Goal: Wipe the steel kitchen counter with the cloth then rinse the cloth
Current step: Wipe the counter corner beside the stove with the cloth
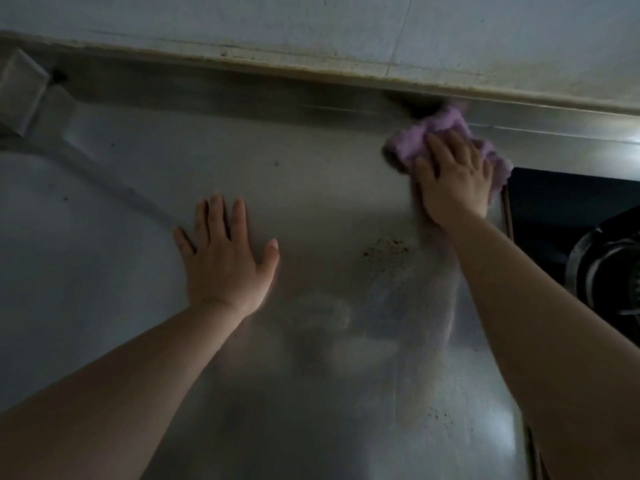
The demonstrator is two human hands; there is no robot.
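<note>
The steel counter fills most of the view and runs back to a low steel upstand at the wall. A crumpled purple cloth lies at the far right of the counter, against the upstand. My right hand presses flat on the cloth with its fingers spread over it. My left hand rests palm down on the bare steel at the middle, fingers straight and spread, holding nothing. A patch of brown specks marks the steel between the two hands, nearer my right forearm.
A black gas hob with a burner ring is set into the counter at the right edge. A stained white tiled wall runs along the back. A raised steel ridge crosses the left side.
</note>
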